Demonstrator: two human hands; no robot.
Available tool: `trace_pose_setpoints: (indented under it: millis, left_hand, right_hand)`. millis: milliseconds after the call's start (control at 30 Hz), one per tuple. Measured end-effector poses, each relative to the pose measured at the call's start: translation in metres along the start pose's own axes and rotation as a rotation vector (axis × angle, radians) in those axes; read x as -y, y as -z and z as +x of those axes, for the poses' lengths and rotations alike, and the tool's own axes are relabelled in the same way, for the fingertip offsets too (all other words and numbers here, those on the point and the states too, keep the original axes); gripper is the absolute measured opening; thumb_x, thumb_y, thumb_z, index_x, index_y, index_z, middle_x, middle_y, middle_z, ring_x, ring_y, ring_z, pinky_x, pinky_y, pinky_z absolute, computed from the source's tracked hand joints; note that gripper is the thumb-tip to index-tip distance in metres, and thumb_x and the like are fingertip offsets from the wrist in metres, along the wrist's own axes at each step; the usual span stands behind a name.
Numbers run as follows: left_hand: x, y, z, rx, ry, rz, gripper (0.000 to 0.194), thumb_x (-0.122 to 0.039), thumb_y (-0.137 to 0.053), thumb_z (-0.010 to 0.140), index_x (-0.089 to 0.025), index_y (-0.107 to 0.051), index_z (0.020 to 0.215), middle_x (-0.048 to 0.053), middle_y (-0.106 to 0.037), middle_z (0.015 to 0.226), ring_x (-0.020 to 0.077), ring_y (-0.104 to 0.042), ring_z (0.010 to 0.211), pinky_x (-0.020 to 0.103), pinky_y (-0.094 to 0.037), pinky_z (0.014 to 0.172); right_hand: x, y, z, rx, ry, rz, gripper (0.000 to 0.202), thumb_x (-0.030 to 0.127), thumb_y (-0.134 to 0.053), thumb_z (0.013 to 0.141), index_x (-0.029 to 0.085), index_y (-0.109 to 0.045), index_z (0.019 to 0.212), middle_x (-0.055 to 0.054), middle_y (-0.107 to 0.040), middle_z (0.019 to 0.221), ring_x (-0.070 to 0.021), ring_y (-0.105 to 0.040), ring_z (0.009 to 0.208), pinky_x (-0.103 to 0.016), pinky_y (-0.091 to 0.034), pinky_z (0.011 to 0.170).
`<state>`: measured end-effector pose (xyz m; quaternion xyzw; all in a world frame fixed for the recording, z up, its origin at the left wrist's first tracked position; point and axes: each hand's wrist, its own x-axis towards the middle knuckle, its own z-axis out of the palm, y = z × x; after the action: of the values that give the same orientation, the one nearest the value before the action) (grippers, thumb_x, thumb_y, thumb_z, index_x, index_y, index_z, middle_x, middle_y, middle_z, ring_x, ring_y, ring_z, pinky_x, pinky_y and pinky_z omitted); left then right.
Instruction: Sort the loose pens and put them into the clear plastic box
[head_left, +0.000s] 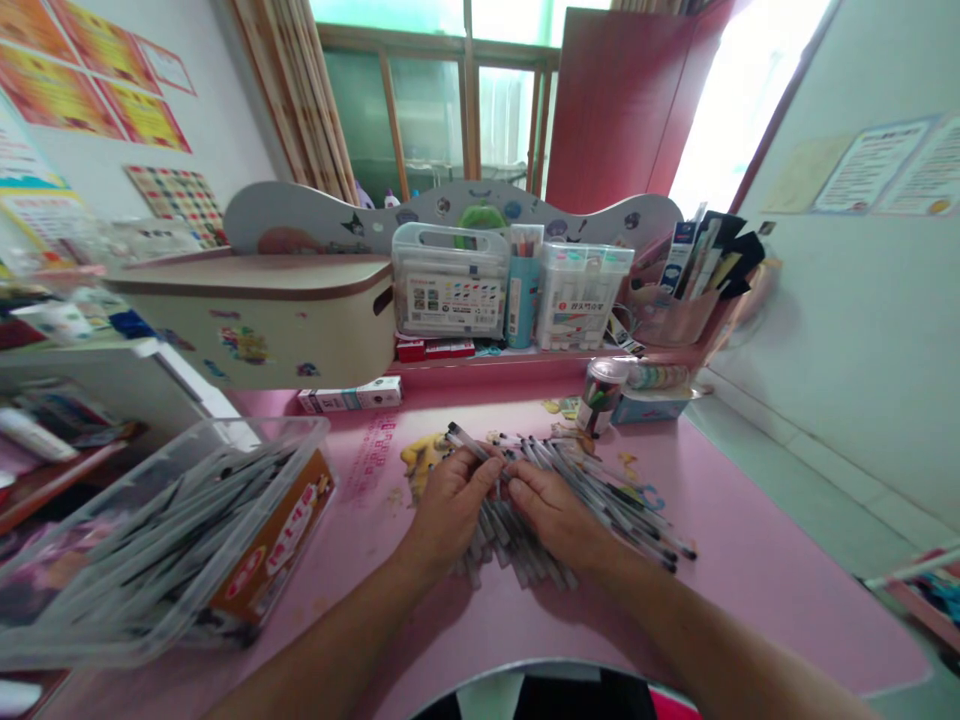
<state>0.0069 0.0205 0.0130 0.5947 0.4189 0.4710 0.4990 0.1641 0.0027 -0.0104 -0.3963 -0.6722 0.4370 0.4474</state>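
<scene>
Left hand (452, 493) pinched slim clear plastic black-ended pen (468, 439) above loose translucent pens (611, 505), mid smooth pink table (750, 610). Right hand (546, 500) curled close by; grip unclear. Light, steady fingertip hold likely suited slim barrel best.

Brown box (271, 548): white characters, blurred | clear case (450, 285): label print unreadable

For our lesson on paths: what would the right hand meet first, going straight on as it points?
Probably the left hand, immediately ahead of the right hand; whether they already touch is unclear.
</scene>
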Motion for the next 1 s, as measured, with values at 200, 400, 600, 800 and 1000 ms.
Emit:
trace_pose_setpoints:
  millis: [200,400,600,800,1000]
  left_hand:
    - [0.001,0.001,-0.002,0.014,-0.001,-0.040,0.018,-0.035,-0.062,0.087,-0.018,-0.068,0.085,0.000,-0.061,0.070,0.0162,-0.058,0.067,0.029,-0.045,0.069]
    - [0.000,0.004,-0.002,0.029,-0.021,-0.092,0.018,-0.035,-0.064,0.086,-0.018,-0.068,0.087,0.000,-0.062,0.073,0.0155,-0.057,0.070,0.028,-0.046,0.071]
    - [-0.011,0.015,0.008,-0.063,0.028,-0.250,0.024,-0.042,-0.066,0.084,-0.018,-0.062,0.085,0.000,-0.063,0.075,0.0120,-0.054,0.062,0.024,-0.042,0.057]
    - [-0.006,0.024,0.014,0.174,0.267,-0.369,0.047,-0.042,-0.077,0.076,-0.022,-0.053,0.111,-0.007,-0.055,0.055,0.0074,-0.039,0.042,0.018,-0.025,0.043]
    - [-0.001,0.029,0.011,0.475,0.419,-0.563,0.028,-0.034,-0.075,0.077,-0.021,-0.057,0.094,-0.010,-0.042,0.045,0.0034,-0.021,0.035,0.015,-0.015,0.037]
  right_hand:
    - [0.001,-0.001,0.000,-0.026,-0.048,0.089,0.024,0.035,-0.052,0.093,0.020,-0.067,0.082,-0.002,-0.064,0.083,-0.0182,-0.057,0.081,-0.030,-0.044,0.079]
    - [0.002,-0.005,-0.001,-0.032,-0.086,0.162,0.031,0.046,-0.056,0.094,0.021,-0.072,0.086,-0.004,-0.063,0.081,-0.0185,-0.058,0.079,-0.029,-0.047,0.073]
    - [0.003,-0.004,-0.003,-0.085,-0.219,0.269,0.034,0.048,-0.064,0.088,0.021,-0.066,0.108,0.008,-0.039,0.055,-0.0099,-0.033,0.046,-0.020,-0.026,0.043]
    - [0.006,0.002,0.002,-0.225,-0.299,0.389,0.020,0.037,-0.061,0.080,0.020,-0.061,0.089,0.008,-0.042,0.056,-0.0075,-0.031,0.043,-0.017,-0.023,0.039]
    - [0.007,0.001,0.003,-0.271,-0.409,0.500,0.035,0.053,-0.063,0.082,0.021,-0.051,0.076,0.010,-0.029,0.056,-0.0064,-0.021,0.044,-0.016,-0.013,0.039]
